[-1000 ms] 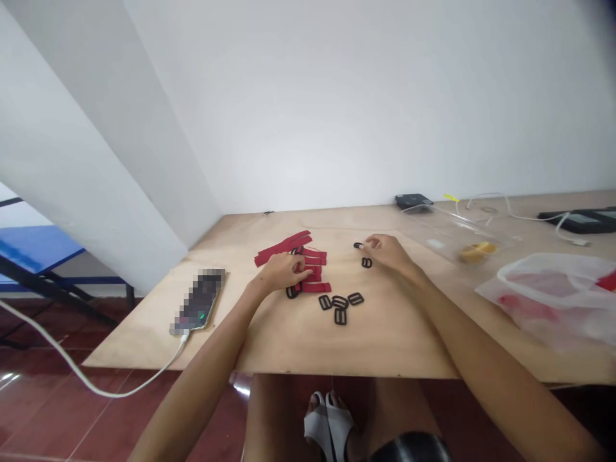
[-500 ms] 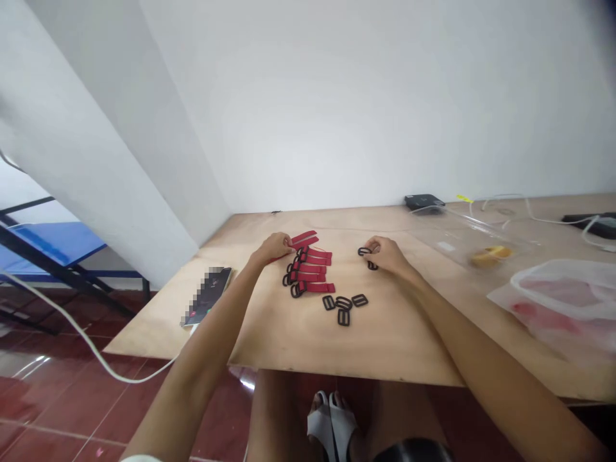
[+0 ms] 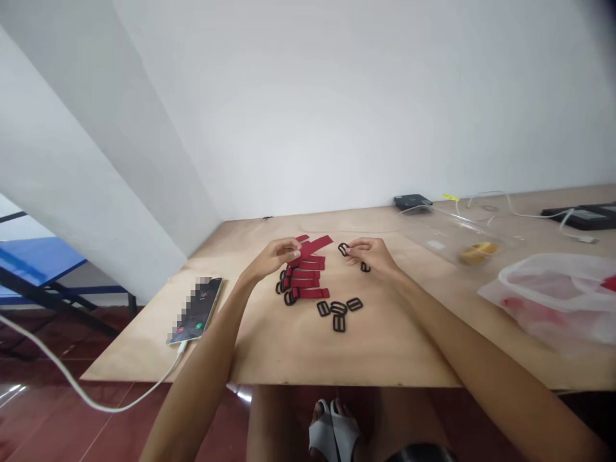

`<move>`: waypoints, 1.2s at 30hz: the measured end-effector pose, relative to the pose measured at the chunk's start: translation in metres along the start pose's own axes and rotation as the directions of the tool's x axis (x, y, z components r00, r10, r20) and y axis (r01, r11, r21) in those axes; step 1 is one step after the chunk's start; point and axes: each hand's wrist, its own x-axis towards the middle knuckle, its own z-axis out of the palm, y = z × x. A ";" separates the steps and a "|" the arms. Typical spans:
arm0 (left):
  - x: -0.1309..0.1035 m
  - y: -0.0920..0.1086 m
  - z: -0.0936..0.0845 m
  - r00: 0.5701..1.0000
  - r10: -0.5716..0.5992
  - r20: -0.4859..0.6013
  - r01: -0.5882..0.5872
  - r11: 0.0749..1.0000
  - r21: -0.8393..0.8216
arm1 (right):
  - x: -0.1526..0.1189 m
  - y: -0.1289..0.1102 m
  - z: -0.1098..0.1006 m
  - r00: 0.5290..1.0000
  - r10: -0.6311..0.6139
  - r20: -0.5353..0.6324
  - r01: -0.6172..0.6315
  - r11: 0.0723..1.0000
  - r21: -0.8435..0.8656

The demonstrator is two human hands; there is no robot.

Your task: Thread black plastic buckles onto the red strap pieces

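Observation:
Between the fingers of my left hand is a red strap, its free end pointing right. My right hand pinches a black slide buckle by its edge, a little to the right of that strap. Another black buckle lies under my right hand on the table. Below my left hand, several red straps with black buckles lie in a row, loops to the left. Nearer to me is a small group of loose black slide buckles.
A phone with a white charging cable lies on the left of the wooden table. To the right are a clear plastic bag with something yellow inside, a white bag and a black box. A wall stands behind.
My left hand has lifted a red strap off the table and turned it toward the right. My right hand has brought the black slide buckle left, closer to the strap.

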 end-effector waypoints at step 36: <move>0.001 -0.005 0.050 0.998 -0.008 -0.060 0.004 0.998 -0.063 | -0.040 -0.008 0.052 0.939 -0.220 0.263 0.248 0.966 -0.076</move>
